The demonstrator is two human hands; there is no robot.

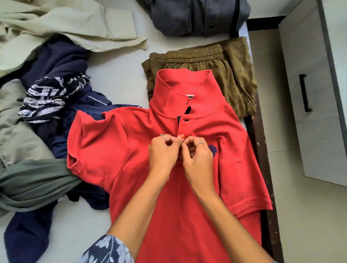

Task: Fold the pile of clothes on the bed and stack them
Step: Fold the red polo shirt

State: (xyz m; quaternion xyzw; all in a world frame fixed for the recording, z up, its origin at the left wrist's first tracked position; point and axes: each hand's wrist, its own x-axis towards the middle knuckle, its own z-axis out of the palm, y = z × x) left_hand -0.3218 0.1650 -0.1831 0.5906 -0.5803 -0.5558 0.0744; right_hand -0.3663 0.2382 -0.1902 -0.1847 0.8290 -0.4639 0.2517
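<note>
no readable text, only a dark emblem [212, 150] on red polo shirt [130, 153]

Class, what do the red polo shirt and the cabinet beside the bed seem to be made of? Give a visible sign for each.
Red polo shirt: probably knit cotton piqué; matte, fine-textured surface, soft creases, ribbed collar. Cabinet: likely laminated board; flat pale woodgrain panel, grey edging, dark handle.
</note>
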